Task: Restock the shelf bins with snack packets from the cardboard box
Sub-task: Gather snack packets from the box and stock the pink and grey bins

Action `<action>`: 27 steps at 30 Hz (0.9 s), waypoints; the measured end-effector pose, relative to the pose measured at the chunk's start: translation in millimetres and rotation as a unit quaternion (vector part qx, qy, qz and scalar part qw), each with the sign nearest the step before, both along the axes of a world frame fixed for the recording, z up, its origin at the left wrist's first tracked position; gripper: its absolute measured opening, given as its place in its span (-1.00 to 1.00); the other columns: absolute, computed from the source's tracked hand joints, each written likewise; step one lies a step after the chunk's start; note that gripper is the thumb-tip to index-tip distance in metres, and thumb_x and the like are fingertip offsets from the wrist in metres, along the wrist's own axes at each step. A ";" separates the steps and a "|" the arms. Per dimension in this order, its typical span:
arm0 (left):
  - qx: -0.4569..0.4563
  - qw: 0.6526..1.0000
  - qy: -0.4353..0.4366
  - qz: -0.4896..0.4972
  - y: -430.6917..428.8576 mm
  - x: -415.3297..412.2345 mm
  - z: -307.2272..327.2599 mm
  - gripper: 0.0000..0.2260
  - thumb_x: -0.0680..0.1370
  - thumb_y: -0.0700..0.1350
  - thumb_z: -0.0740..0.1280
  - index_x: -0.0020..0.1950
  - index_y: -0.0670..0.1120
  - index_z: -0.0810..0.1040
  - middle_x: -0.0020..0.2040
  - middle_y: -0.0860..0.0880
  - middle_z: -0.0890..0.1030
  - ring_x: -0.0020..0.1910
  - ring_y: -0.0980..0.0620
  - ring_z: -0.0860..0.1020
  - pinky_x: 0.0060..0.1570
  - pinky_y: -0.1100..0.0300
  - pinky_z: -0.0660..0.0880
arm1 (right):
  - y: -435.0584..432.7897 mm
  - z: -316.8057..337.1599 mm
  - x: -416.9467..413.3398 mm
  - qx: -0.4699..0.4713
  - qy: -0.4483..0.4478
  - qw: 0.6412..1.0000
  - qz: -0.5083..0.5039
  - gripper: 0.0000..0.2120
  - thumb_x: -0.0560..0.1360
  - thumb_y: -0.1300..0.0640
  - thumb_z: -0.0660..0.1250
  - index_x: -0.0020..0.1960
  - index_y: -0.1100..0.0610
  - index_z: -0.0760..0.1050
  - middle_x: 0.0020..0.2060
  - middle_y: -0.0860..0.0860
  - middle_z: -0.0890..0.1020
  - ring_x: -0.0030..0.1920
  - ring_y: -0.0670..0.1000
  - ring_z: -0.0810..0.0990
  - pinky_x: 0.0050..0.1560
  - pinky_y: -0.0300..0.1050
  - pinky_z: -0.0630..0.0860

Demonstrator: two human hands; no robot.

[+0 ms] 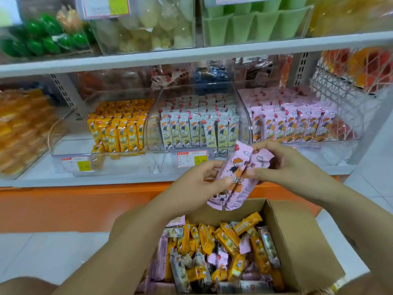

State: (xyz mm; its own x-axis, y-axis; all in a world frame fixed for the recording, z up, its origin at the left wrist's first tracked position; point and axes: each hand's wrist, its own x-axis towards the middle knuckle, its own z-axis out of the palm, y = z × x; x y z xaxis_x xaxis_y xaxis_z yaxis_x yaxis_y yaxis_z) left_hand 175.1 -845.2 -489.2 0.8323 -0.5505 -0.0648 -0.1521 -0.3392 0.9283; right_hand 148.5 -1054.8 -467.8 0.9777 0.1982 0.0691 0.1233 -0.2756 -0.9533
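Left hand: I saw the left hand (200, 182) raised above the box, thumb and curled fingers pinching the left edge of the pink snack packets (236, 165).
Right hand: the right hand (285, 167) met it from the other side, thumb and bent fingers pinching the same packets near their upper half.
Pink snack packets: I counted what looked like two, pressed side by side and held upright with a slight tilt, in the air between the box and the front of the lower shelf (95, 179); I could not tell whether a third lay behind.
Cardboard box: the cardboard box (297, 237) stood open on the floor below the hands, just in front of the orange base strip (74, 205).
Box contents: a loose heap of mixed packets (223, 252) lay inside, in yellow, pink and grey wrappers, pointing every way.
Middle bin: the clear middle bin (151, 128) held tidy upright rows of grey packets (195, 128), with a price label (192, 159) on its front.
Right bin: the clear right bin (319, 149) carried upright rows of pink packets (297, 126) with the same cartoon print as the held ones.
Left bin: the clear left bin (70, 145) had yellow packets (119, 130) standing on its right side, and its own price label (77, 163).
Upper shelf: on my feed it showed bins of green, pale and yellow goods, too blurred to name.
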 end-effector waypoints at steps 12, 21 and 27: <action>0.066 0.974 -0.216 0.020 -105.3 68.4 71.2 -0.58 0.55 -0.10 0.34 0.36 0.04 0.29 0.02 0.17 0.46 -0.13 0.10 0.57 -0.09 0.23 0.49 | -64.6 38.3 42.4 0.038 -0.175 0.969 -0.169 -0.60 0.45 0.38 0.37 0.00 -0.14 0.47 -0.06 -0.13 0.64 -0.05 -0.11 0.64 -0.09 -0.12 0.58; 0.260 0.898 -0.350 0.066 -132.8 119.5 58.6 -0.62 0.49 0.00 0.37 0.26 0.06 0.34 0.11 0.01 0.52 0.08 -0.04 0.47 0.06 0.06 0.42 | -90.7 22.4 115.1 -0.115 -0.112 0.981 -0.107 -0.67 0.46 0.30 0.36 0.14 -0.01 0.44 0.02 0.02 0.61 0.04 0.07 0.60 0.13 0.08 0.52; 0.462 0.809 -0.348 0.107 -139.9 140.1 67.3 -0.61 0.47 0.18 0.35 0.21 0.06 0.38 0.12 0.00 0.54 0.32 -0.07 0.33 0.43 -0.19 0.02 | -94.8 13.0 154.5 -0.178 -0.132 0.973 -0.058 -0.67 0.44 0.23 0.42 0.18 0.07 0.50 0.02 -0.01 0.60 0.07 -0.01 0.56 0.14 -0.04 0.48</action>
State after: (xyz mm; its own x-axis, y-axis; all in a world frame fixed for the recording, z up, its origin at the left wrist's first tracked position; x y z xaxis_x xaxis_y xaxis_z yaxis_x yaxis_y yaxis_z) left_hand 315.3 -985.1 -421.9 0.9136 -0.3743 0.1590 -0.3758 -0.9264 -0.0212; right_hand 302.9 -1149.6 -454.8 0.9526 0.1442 0.2678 0.2987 -0.6094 -0.7344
